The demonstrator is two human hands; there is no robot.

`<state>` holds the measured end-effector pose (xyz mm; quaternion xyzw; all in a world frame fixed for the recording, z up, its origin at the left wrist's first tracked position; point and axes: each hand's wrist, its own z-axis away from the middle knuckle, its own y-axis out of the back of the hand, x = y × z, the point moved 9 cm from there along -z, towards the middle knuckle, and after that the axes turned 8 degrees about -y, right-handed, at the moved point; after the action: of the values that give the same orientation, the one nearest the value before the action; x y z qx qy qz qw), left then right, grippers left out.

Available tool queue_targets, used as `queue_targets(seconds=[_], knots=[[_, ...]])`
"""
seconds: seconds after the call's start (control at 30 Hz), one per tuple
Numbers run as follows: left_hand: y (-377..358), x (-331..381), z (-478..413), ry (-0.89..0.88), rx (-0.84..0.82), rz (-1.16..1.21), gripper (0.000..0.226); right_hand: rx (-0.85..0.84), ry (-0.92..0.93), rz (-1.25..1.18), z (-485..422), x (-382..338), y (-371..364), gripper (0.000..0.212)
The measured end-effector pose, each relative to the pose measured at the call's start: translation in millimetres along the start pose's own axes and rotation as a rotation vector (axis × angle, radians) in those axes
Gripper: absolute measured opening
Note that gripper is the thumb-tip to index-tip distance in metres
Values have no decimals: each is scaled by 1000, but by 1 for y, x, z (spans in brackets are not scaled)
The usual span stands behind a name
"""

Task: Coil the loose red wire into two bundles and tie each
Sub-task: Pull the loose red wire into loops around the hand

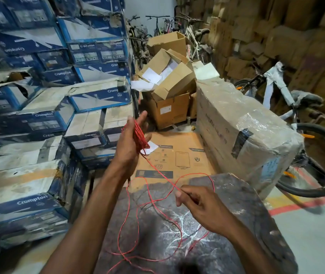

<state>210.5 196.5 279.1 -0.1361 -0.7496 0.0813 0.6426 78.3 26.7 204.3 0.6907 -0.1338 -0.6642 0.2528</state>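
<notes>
My left hand (130, 143) is raised at the centre, fingers upright, with a coil of thin red wire (140, 137) wound around the palm. From that coil a single strand runs down and right to my right hand (195, 202), which pinches it between thumb and fingertips. Below both hands the loose red wire (137, 218) lies in wide loops over a dark grey marbled surface (236, 198), trailing to the bottom edge of the view.
Stacked blue and white fan boxes (45, 115) fill the left. A flat brown carton (177, 155) lies ahead, open cartons (167, 91) behind it, a large plastic-wrapped box (242, 123) at right. Bicycles (288, 107) stand at right and far back.
</notes>
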Motion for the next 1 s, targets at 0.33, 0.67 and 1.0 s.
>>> queue_targets(seconds=[0.33, 0.67, 1.0], knots=[[-44, -38, 70, -103, -699, -1025, 88, 146, 140, -597, -4, -42, 67, 28], [-51, -31, 113, 275, -737, -44, 71, -448, -91, -1620, -33, -22, 13, 21], [-57, 4, 112, 380, -707, 971, 72, 16, -387, -1175, -41, 26, 4, 23]])
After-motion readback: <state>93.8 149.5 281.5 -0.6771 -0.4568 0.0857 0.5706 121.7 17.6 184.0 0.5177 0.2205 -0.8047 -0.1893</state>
